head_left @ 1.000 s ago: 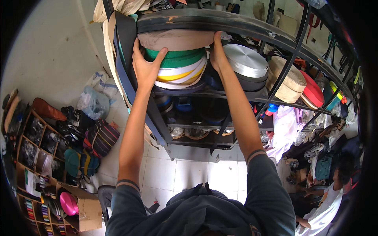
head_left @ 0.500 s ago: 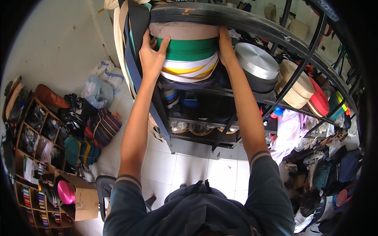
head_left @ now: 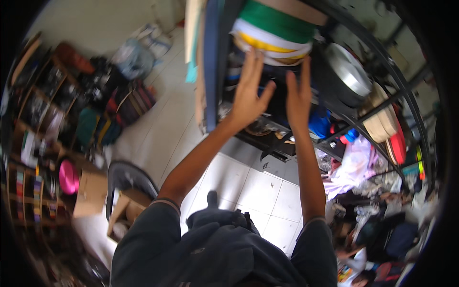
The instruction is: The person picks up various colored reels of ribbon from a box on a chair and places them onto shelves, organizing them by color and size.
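Observation:
A stack of webbing rolls, with a green roll (head_left: 275,23) above a white and yellow roll (head_left: 270,42), stands on the black metal rack (head_left: 377,36). My left hand (head_left: 251,93) is open just below the stack, its fingers stretched up and thumb apart. Its fingertips overlap the lower edge of the white and yellow roll; I cannot tell whether they touch. My right hand (head_left: 299,98) is also open, fingers pointing up at the right of the stack's lower edge. Neither hand holds anything. Motion blurs both slightly.
Right of the stack, the rack bears a silver-grey roll (head_left: 346,69), a beige roll (head_left: 382,122) and a red roll (head_left: 399,143). Long strips (head_left: 193,38) hang at its left end. A black chair (head_left: 129,172), cardboard box (head_left: 91,191) and bags (head_left: 136,103) stand left. Another person (head_left: 356,265) is lower right.
Both hands have let go of the stack's sides and come down below it, closer together. The view has swung, so the rack now appears farther right and tilted.

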The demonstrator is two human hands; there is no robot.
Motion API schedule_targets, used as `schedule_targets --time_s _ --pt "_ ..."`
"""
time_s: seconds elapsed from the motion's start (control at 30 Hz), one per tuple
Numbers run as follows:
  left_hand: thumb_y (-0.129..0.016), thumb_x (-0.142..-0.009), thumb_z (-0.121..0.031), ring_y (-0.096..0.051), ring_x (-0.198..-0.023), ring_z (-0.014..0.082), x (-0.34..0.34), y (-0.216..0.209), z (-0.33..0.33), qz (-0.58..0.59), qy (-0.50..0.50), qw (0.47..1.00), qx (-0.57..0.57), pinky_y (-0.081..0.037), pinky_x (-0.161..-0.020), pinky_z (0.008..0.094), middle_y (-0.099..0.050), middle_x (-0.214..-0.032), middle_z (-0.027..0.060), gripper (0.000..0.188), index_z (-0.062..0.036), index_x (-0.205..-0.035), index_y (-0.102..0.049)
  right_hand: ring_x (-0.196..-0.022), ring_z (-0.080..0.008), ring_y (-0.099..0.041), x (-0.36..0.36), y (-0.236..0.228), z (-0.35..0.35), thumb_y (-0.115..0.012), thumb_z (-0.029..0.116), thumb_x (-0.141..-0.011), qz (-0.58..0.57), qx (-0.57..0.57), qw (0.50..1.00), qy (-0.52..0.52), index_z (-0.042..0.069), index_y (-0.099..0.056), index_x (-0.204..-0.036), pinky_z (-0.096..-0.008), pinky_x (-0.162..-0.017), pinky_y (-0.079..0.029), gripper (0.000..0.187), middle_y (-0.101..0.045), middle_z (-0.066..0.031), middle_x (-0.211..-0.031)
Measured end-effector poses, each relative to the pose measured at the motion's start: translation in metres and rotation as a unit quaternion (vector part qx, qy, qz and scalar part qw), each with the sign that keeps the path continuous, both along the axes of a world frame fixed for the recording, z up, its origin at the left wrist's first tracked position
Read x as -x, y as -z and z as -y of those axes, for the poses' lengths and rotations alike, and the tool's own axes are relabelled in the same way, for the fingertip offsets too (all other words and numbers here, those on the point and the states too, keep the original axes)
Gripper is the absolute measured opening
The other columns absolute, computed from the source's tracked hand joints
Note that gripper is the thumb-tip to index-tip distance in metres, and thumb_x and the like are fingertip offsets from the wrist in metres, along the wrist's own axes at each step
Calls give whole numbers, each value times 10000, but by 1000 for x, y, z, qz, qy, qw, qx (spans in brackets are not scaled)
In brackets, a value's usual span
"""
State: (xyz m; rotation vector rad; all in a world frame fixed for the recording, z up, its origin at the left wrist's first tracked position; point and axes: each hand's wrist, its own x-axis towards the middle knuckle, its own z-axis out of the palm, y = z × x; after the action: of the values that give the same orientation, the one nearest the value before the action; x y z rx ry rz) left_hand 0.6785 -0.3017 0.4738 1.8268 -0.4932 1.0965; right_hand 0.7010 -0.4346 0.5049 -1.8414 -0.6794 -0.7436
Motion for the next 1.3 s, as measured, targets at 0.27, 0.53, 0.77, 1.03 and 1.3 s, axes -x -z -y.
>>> schedule_targets --time_s 0.27,0.53,0.77,1.03,1.3 --pt "-579 -878 -64 -473 -1219 244 210 131 -39 -258 -59 937 228 -394 -991 357 -491 -1313 135 421 -36 -1281 -462 -1273 -299 -413 137 112 -1 -397 264 -989 -293 -84 919 -251 39 -184 -1447 -410 -1047 -309 553 -303 -169 -1455" --pt "-560 -897 -107 -598 -1019 195 461 208 -38 -350 -343 797 353 -481 -823 316 -637 -1046 99 249 -19 -1130 -555 -1140 -286 -535 283 199 -24 -412 289 -976 -463 20 785 -410 55 -245 -1417 -390 -942 -422 526 -397 -172 -1373" --pt "-526 -914 -151 -563 -947 155 597 230 -20 -286 -389 737 473 -457 -808 296 -625 -1047 94 273 -6 -1144 -547 -1059 -282 -584 386 230 -52 -473 337 -954 -499 110 694 -507 107 -306 -1387 -391 -896 -454 519 -440 -180 -1325" --pt "-520 -940 -246 -635 -828 182 703 231 -47 -173 -373 717 563 -488 -762 306 -628 -973 110 277 0 -1064 -548 -1058 -277 -584 482 234 -104 -483 362 -946 -514 170 647 -537 98 -322 -1374 -379 -902 -450 528 -451 -183 -1318" --pt "-430 -975 -314 -419 -457 83 833 236 -82 -233 -418 655 584 -384 -447 249 -430 -558 -4 357 -8 -840 -553 -1018 -240 -608 595 277 -176 -501 340 -937 -574 252 576 -525 71 -422 -1299 -354 -854 -469 458 -532 -137 -1245"
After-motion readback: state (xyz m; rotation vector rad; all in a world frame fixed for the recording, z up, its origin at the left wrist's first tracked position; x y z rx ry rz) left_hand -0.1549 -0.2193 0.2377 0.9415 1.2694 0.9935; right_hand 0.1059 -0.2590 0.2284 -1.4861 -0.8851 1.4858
